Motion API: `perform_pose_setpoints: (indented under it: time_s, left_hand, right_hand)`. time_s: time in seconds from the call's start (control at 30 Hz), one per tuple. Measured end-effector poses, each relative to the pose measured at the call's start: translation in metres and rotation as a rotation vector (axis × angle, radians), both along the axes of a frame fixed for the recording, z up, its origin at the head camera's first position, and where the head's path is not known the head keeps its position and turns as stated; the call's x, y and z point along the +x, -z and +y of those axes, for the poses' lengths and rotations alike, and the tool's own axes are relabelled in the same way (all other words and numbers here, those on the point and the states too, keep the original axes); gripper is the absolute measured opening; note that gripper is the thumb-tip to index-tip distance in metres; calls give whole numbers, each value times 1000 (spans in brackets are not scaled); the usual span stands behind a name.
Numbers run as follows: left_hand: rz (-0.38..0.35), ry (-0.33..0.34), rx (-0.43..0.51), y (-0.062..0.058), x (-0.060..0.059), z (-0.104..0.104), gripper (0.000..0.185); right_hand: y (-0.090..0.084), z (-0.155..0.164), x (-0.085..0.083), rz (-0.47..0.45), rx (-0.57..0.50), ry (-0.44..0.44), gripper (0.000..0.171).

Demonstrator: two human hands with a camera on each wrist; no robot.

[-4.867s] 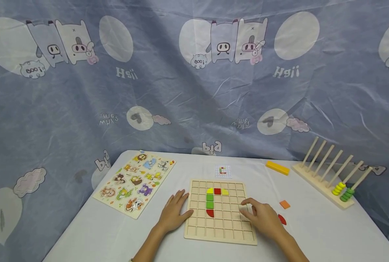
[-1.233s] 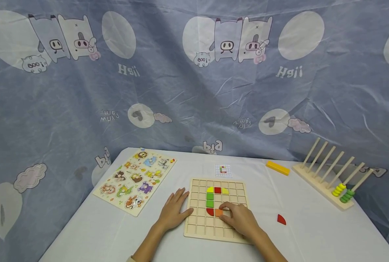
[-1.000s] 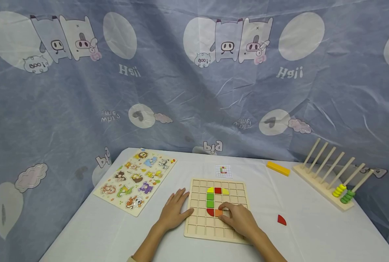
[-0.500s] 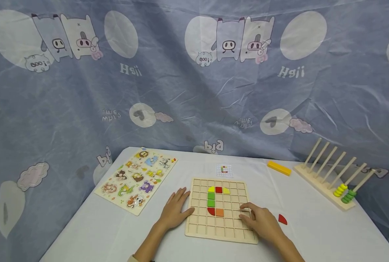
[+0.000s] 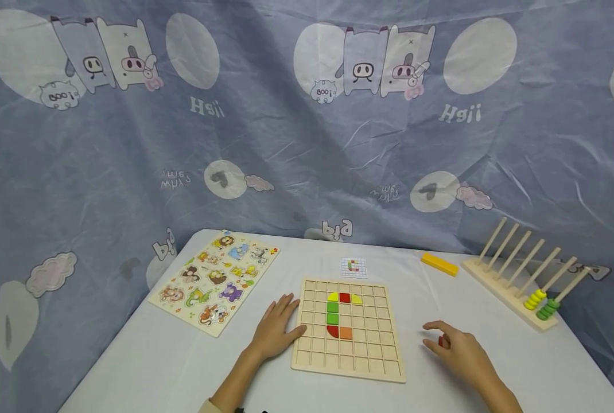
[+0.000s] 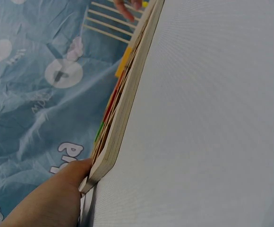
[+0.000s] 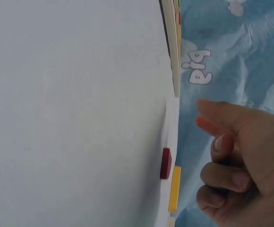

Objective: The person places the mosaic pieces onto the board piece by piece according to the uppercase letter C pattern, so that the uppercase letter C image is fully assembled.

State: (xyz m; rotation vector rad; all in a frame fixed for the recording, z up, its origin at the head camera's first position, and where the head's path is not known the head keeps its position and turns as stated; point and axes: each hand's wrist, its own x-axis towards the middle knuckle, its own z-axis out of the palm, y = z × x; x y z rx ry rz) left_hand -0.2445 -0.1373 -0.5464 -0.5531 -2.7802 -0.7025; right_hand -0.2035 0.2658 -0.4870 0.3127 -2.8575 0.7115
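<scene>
The square wooden grid board (image 5: 348,331) lies flat on the white table (image 5: 147,367) and carries a partial letter C: a yellow quarter-round piece (image 5: 332,297), a red square tile (image 5: 344,297) and a second yellow quarter piece (image 5: 356,299) form the top row, two green square tiles (image 5: 332,312) form the stem, and a red quarter-round piece (image 5: 332,331) with an orange square tile (image 5: 345,332) begin the bottom row. Judged against the small pattern card (image 5: 353,267) beyond the board, the bottom right end of the letter appears to be the only part left unfilled. The left hand (image 5: 276,330) rests flat on the table, fingers straight and slightly spread, its thumb touching the left edge of the board. The right hand (image 5: 459,351) hovers over the loose red quarter-round piece (image 7: 166,163), which lies on the table to the right of the board; the fingers are curled toward it, but the wrist view shows them apart from it, not yet pinching. Nothing lies between that piece and the board. A yellow rectangular wooden block (image 5: 438,264) and a wooden peg rack (image 5: 513,269) with yellow and green rings (image 5: 541,304) stand at the far right, well apart. A wooden animal puzzle board (image 5: 215,281) lies at the left.
</scene>
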Motion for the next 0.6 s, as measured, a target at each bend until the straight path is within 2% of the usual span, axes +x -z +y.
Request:
perform_pose_setpoints:
  time_s: [0.27, 0.6]
  left_hand:
    - [-5, -7, -5, 1, 0, 0, 67]
    - [-4, -7, -13, 0, 0, 1, 67]
  right_hand:
    - [5, 16, 2, -135, 34, 26, 31]
    - [11, 28, -1, -146, 34, 42, 28]
